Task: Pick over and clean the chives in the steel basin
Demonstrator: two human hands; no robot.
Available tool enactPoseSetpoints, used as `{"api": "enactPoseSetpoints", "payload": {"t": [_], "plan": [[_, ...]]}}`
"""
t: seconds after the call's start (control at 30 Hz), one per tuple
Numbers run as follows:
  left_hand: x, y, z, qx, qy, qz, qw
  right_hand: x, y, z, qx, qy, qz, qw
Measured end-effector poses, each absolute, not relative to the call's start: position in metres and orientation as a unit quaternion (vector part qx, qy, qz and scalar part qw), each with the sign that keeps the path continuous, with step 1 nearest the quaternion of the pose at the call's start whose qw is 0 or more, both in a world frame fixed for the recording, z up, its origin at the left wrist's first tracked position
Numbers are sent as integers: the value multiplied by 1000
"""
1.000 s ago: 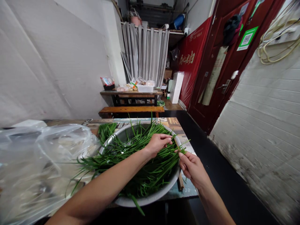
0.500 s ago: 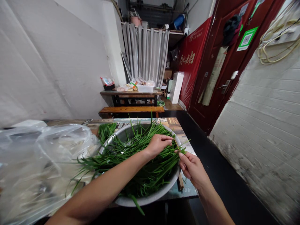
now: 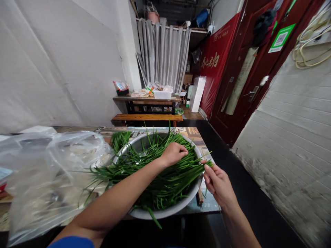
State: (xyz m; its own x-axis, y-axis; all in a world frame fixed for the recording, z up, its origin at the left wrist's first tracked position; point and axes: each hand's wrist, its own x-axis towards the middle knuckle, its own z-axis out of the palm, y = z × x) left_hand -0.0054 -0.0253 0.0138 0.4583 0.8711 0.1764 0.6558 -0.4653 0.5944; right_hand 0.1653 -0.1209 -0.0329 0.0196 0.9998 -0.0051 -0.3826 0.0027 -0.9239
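Long green chives (image 3: 155,186) fill a round metal basin (image 3: 178,207), many hanging over its left rim. My left hand (image 3: 173,154) is closed above the chives, with thumb and fingertips pressed together; what they hold, if anything, is hidden. At the basin's right rim, my right hand (image 3: 217,179) pinches the ends of some chives. A thin stick (image 3: 203,154), like a bamboo skewer, rises near its fingertips. Below that hand, a small bundle of wooden skewers (image 3: 200,197) lies on the table beside the basin.
Clear plastic bags (image 3: 51,179) with pale contents cover the table's left side. More chives (image 3: 120,140) lie behind the basin. Ahead stand a wooden bench (image 3: 147,117) and a table with a white container (image 3: 162,94). A red door (image 3: 248,75) is at right.
My left hand has come away from the stick, back over the chives. My right hand keeps its pinch at the basin's rim. The view has shifted slightly.
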Motion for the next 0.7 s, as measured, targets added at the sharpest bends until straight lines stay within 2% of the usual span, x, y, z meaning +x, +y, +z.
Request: {"api": "enactPoseSetpoints", "payload": {"t": [0.1,0.2,0.3,0.43,0.53,0.6,0.7], "plan": [[-5,-20,-3,848,485,168,134,167,-122,-38,-407,-388,583,586],[-1,-21,-15,857,488,140,89,167,-122,-39,-411,-390,584,582],[-1,-19,-15,848,490,153,130,166,-123,-37,-411,-396,583,579],[-7,-11,-8,785,487,257,285,166,-124,-35,-409,-407,583,572],[-11,-10,-4,749,469,297,361,165,-123,-33,-415,-416,585,558],[-11,-12,-3,754,461,302,357,164,-122,-31,-420,-419,587,550],[-10,-17,-1,790,466,314,246,163,-121,-28,-426,-418,589,545]]}}
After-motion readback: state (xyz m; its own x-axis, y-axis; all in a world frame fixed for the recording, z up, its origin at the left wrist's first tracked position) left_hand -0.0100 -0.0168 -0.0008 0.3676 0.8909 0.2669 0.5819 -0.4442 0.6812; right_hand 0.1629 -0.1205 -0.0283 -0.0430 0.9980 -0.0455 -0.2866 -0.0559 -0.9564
